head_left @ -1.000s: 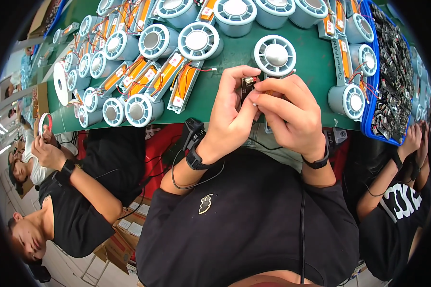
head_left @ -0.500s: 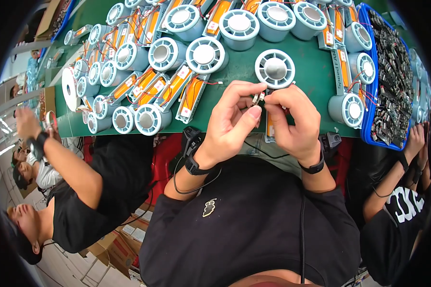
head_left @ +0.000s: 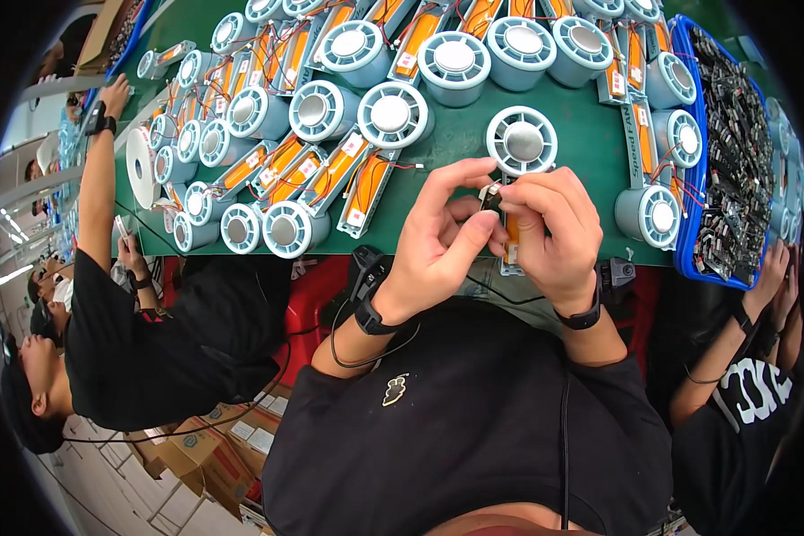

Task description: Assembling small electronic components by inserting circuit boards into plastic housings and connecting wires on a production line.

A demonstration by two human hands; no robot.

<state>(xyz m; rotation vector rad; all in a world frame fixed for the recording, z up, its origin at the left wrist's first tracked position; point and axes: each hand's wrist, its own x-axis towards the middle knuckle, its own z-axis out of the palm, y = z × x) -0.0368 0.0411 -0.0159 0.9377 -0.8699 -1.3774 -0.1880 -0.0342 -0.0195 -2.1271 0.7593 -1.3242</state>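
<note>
Left hand: the left hand [head_left: 442, 239] is raised at the near edge of the tabletop [head_left: 590, 147], thumb and fingers curled around a small circuit board [head_left: 490, 202] and holding it.
Right hand: the right hand [head_left: 558, 223] meets it from the other side, fingers bunched narrow at the board's edge; whether they pinch the board or a lead on it, I cannot tell.
Circuit board: dark, with a pale connector at its upper end, between the two hands and above the fan handle.
Fan in front: a light blue-grey handheld fan [head_left: 522, 141] lies just beyond the hands, round grille facing up; its open handle runs toward the person, partly hidden, with an orange battery pack [head_left: 511, 234] in it.
Fans to the left: many similar fans [head_left: 389, 114] crowd the green surface, their handles showing orange packs and thin red and black wires.
Fans to the right: a few more [head_left: 658, 217] lie beside a blue bin [head_left: 684, 255].
Bin: heaped with dark circuit boards [head_left: 728, 161].
Far left: a white disc-shaped roll [head_left: 140, 170]; a co-worker's hand [head_left: 114, 95] reaches over the tabletop.
</note>
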